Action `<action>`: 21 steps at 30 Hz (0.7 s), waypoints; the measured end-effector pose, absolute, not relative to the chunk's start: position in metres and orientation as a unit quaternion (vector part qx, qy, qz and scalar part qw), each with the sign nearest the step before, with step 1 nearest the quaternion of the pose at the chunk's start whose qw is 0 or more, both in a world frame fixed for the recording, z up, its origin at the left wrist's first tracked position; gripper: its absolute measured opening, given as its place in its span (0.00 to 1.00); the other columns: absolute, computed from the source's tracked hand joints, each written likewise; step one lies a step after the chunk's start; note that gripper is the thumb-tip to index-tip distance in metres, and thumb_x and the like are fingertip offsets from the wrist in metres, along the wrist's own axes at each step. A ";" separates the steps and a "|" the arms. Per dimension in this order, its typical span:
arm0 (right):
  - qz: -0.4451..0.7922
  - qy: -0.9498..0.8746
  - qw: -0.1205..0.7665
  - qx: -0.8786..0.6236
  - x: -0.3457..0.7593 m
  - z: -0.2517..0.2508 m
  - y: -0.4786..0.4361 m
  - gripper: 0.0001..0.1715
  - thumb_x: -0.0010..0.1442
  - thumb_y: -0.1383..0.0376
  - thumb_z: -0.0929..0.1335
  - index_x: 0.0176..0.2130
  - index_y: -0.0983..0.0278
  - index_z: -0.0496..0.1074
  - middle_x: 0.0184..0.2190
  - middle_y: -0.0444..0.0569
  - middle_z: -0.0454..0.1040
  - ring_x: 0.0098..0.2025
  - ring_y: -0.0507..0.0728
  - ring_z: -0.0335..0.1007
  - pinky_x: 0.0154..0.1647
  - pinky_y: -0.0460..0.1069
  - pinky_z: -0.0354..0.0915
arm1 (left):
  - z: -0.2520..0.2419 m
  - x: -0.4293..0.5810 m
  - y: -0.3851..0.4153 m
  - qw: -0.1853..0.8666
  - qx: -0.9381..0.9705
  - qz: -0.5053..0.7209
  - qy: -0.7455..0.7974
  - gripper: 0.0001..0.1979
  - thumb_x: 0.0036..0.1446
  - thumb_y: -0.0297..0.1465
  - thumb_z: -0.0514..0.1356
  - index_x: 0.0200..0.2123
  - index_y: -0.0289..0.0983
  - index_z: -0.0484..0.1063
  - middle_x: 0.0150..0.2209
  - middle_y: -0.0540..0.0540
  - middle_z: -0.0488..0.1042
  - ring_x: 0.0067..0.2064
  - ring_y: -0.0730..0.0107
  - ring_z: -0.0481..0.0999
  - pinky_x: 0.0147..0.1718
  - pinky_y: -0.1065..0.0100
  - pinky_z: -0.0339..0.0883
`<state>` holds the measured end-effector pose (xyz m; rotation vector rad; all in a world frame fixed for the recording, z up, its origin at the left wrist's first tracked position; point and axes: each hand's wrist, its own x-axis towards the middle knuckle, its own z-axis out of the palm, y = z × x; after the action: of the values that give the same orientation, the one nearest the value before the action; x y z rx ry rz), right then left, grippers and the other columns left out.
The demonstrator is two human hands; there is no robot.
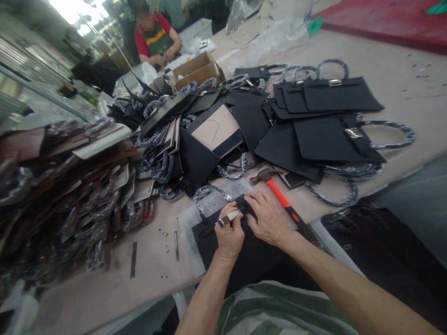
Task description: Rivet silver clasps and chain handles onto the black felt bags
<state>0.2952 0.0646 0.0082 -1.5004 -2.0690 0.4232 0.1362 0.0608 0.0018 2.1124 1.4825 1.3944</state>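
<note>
My left hand [230, 237] is closed round a short tool with a cream body and a shiny metal end [228, 217]. Its lower end is hidden by the fingers, so I cannot tell its exact kind. Under both hands lies a black bag panel [258, 253] with a plastic-wrapped handle [209, 190] at its upper left. My right hand [267, 218] rests on the panel, thumb and fingers apart, fingertips touching a black strap. A pale stone-like slab [190, 237] shows beneath the panel. Just beyond my right hand lies a hammer [279, 191] with an orange and black handle.
Black bag panels [328, 139] with wrapped handles are heaped ahead. Brown ones [70, 186] are piled at left. A metal punch-like rod [176, 245], a black strip [133, 259] and tiny dark bits lie nearby. Behind stand a cardboard box [199, 70] and a seated co-worker [159, 39].
</note>
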 end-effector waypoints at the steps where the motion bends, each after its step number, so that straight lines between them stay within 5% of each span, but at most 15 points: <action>1: 0.158 -0.769 0.271 -0.557 0.295 0.008 0.065 0.27 0.59 0.68 0.65 0.58 0.69 0.68 0.59 0.62 0.67 0.60 0.68 0.59 0.63 0.63 0.59 | 0.001 0.136 0.060 0.104 0.715 0.474 0.503 0.06 0.64 0.25 0.58 0.43 0.37 0.72 0.45 0.40 0.80 0.49 0.62 0.81 0.51 0.57 0.76; 21: 0.170 -0.771 0.285 -0.544 0.302 0.008 0.063 0.26 0.60 0.67 0.66 0.58 0.67 0.68 0.58 0.60 0.67 0.60 0.66 0.60 0.62 0.63 0.61 | -0.003 0.135 0.069 0.109 0.740 0.444 0.493 0.08 0.63 0.25 0.57 0.43 0.38 0.72 0.45 0.40 0.80 0.50 0.60 0.81 0.51 0.55 0.77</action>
<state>0.3024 0.0629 0.0075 -1.4547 -2.0622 0.4542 0.1350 0.0691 -0.0030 2.1770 1.4486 1.3054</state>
